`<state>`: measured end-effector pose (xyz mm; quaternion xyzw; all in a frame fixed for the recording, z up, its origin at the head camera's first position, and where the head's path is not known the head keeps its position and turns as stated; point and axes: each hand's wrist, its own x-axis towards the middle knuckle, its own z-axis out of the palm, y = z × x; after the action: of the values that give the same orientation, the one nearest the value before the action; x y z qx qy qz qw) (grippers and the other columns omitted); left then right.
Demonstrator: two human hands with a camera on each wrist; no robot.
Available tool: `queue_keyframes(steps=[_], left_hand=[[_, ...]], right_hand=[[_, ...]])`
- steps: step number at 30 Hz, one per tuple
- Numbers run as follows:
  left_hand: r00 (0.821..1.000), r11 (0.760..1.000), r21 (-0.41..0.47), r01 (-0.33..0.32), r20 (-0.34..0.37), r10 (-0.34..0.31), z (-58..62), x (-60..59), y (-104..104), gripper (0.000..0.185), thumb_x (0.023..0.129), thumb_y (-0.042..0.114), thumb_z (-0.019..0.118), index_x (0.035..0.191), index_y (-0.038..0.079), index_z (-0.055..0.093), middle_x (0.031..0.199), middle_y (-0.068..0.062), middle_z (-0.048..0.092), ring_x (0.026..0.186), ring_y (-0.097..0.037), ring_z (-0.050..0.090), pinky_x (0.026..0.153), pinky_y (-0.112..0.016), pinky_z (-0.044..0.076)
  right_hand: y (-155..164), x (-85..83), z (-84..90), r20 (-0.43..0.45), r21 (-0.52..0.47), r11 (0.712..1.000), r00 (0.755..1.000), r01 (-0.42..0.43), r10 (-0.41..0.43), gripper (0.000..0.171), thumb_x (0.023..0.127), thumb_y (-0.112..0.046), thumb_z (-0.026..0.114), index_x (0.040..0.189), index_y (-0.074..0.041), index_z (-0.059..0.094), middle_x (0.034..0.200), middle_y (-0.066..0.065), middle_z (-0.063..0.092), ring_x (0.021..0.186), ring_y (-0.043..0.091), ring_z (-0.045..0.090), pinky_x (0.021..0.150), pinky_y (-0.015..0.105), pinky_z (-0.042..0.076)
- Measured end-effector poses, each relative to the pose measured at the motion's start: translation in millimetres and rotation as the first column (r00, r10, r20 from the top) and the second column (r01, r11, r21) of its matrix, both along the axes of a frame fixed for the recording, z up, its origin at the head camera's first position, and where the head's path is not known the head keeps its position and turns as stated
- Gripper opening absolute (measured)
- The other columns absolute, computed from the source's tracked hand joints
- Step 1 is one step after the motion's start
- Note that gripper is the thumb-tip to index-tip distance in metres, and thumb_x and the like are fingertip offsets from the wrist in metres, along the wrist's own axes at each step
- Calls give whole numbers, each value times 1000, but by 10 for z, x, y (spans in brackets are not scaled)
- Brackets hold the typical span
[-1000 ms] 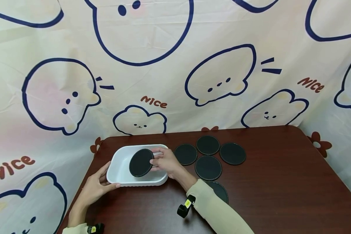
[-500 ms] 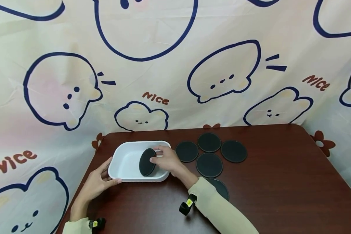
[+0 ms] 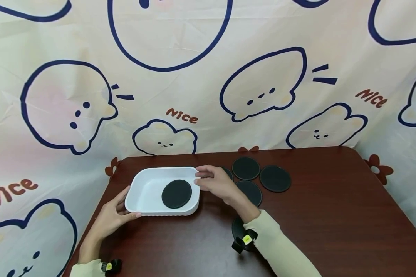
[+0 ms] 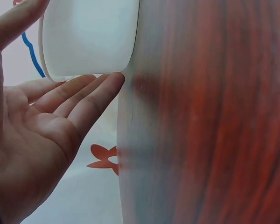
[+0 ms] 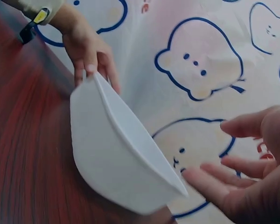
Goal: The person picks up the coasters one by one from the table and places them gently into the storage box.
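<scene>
A white plastic tray (image 3: 143, 192) stands at the left of the table, one round black coaster (image 3: 176, 194) lying inside it towards the right. My left hand (image 3: 107, 217) holds the tray's left end, thumb at the near side and fingers along the end wall. In the left wrist view those fingers (image 4: 91, 95) touch the tray's end. Just beyond the opposite end is my right hand (image 3: 218, 185), fingers spread and holding nothing. The right wrist view shows the right hand (image 5: 252, 182) beside the tray's wall (image 5: 107, 149); the coaster is hidden there.
Several more black coasters, such as this far one (image 3: 246, 168) and the rightmost one (image 3: 275, 179), lie on the dark wooden table (image 3: 332, 207). The right hand and forearm partly cover some, including the nearest coaster (image 3: 238, 229). A patterned cloth (image 3: 208, 92) hangs behind.
The right hand, which held the coaster tilted over the tray, has let it go and moved right. The coaster now lies flat in the tray. The left hand keeps its hold.
</scene>
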<state>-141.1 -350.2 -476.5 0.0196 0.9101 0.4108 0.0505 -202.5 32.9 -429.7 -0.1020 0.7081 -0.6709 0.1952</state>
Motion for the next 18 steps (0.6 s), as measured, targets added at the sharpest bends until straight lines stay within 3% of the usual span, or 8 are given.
queue_keyframes(steps=[7, 18], left_hand=[[1000, 999, -23, 29, 11, -28, 20, -47, 8, 119, 89, 26, 90, 172, 3, 8, 171, -36, 27, 141, -57, 54, 96, -46, 65], [1000, 1000, -10, -5, 3, 5, 1, -4, 70, 113, 88, 33, 91, 171, 4, 19, 167, -34, 39, 134, -53, 63, 93, -42, 66]], right_hand=[[352, -10, -65, -3, -60, 997, 999, -54, 54, 56, 103, -16, 73, 153, -1, 55, 147, 25, 65, 132, 35, 69, 106, 44, 61], [859, 37, -158, -29, -47, 999, 999, -24, 23, 53, 105, -21, 71, 151, -1, 55, 147, 25, 64, 133, 32, 69, 106, 43, 61]])
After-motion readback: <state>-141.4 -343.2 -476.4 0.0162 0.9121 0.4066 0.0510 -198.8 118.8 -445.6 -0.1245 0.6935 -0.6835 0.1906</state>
